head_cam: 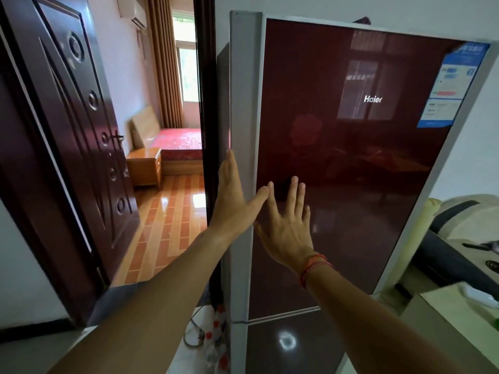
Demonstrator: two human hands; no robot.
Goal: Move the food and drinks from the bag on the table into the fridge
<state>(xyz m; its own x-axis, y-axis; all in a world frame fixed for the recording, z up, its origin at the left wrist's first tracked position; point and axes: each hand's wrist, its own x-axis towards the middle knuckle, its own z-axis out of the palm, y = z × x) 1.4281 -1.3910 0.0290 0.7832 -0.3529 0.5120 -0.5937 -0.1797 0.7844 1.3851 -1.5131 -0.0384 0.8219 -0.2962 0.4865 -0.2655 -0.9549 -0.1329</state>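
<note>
Pressing on the Haier fridge door [337,163], both hands are spread and empty: left hand [234,201] is feeling its silver edge, right hand [286,225] lying flat, probably to open it.

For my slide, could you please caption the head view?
Both open hands, left and right, at the closed dark-red fridge door.

Both forearms extended fwd and upward, bare. L hand [233,195] open, fingers straight and together, thumb spread toward the R hand [287,225]. R hand open, palm fwd, fingers splayed, index tip touching the L thumb tip. R wrist wore a red-orange cord bracelet [313,267].
</note>
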